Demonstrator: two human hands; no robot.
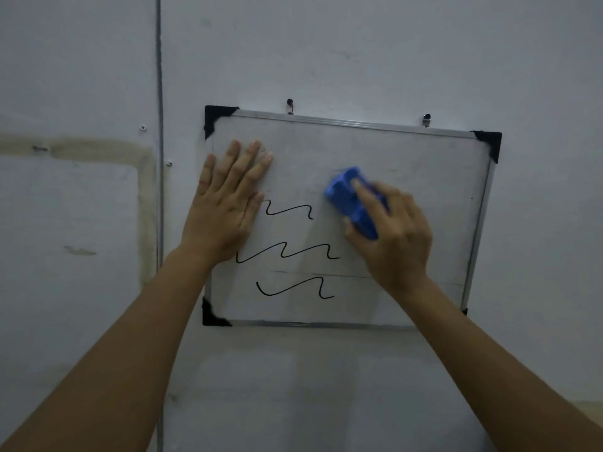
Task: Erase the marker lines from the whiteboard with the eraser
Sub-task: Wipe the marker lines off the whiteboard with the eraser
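Observation:
A small whiteboard (pixel 424 177) with a metal frame and black corner caps hangs tilted on the wall. Three black wavy marker lines run down its left half: the top one (pixel 290 211), the middle one (pixel 293 251) and the bottom one (pixel 293 288). My left hand (pixel 225 203) lies flat, fingers spread, on the board's upper left part, its thumb covering the start of the top line. My right hand (pixel 394 230) grips a blue eraser (pixel 350 200) pressed to the board, just right of the top line; the eraser looks motion-blurred.
The board hangs from two hooks (pixel 289 106) on a pale wall. A vertical seam (pixel 160 158) runs left of the board. Brownish tape residue (pixel 143 190) marks the wall at the left.

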